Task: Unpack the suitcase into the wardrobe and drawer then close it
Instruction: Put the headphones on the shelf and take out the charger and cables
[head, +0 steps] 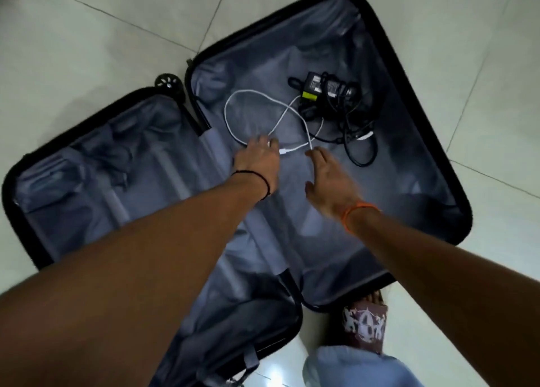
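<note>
Now both hands are reaching into the open suitcase: the left hand is pinching the limp, light white cable near its plug, the right hand spread beside it. Nearby, the black power adapter is looking heavier and rigid, best taken by its body.

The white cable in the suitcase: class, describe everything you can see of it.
The white cable is thin, looks rubbery, and lies loosely looped flat on the grey lining of the open suitcase, in its right half. Its strands cross near the middle. One plug end rests between the two hands. The left hand touches or pinches it at the loop's near edge; the right hand reaches close. It runs beside the black charger.
</note>
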